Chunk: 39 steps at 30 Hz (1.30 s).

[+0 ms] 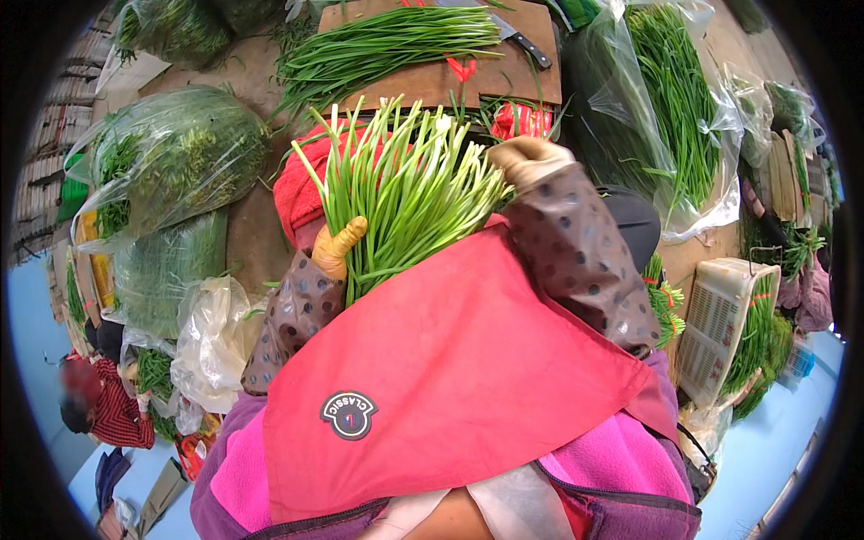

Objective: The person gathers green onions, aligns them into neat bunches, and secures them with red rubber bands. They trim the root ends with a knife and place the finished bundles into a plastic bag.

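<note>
A thick bunch of green garlic chives with pale stem ends stands before my red apron. My left hand, in a yellowish glove, grips the bunch's left side with the thumb across the stems. At the upper right edge of the bunch is my right hand, its fingers curled and partly hidden. Whether it pinches any stems cannot be made out. Beyond the bunch, a wooden board bears a pile of chives and a knife with a black handle.
A red cloth lies left of the bunch. Plastic bags of greens fill the left; an open bag of long chives lies right. A white plastic crate with tied bundles sits lower right. Another person is at far left.
</note>
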{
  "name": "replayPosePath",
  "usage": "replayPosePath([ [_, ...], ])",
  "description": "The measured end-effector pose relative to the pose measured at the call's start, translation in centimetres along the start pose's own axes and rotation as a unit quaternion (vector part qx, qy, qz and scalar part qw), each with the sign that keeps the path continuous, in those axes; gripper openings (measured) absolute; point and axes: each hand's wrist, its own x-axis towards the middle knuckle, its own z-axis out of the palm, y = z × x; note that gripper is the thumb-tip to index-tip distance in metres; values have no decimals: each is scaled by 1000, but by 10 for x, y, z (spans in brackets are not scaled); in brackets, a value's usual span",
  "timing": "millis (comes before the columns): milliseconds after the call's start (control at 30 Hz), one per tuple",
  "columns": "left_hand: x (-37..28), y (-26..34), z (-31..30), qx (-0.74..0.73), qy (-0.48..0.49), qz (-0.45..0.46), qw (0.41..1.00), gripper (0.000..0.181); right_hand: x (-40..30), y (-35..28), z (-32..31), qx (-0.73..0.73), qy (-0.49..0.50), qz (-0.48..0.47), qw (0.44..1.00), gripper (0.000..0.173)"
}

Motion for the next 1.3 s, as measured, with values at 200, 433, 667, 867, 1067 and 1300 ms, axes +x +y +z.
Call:
replayPosePath([
  [200, -3, 1, -1, -73, -11, -31, 997, 36, 27, 89, -135, -45, 296, -45, 953, 34],
  [433, -1, 1, 2, -74, -19, -34, 996, 38, -3, 112, -98, -232, 24, -44, 971, 46],
  [667, -6, 13, 9, -60, -23, -20, 998, 41, 25, 66, 31, 82, -218, 13, 972, 51],
  [867, -7, 39, 14, 54, -117, 44, 991, 80, 27, -3, 52, 235, -231, -96, 939, 52],
  [1067, -15, 53, 39, 129, -63, 2, 990, 67, 29, -43, 94, 269, -147, -124, 944, 46],
  [1300, -1, 44, -13, -137, -40, -144, 979, 52, 33, 3, 64, 295, -71, -61, 951, 45],
])
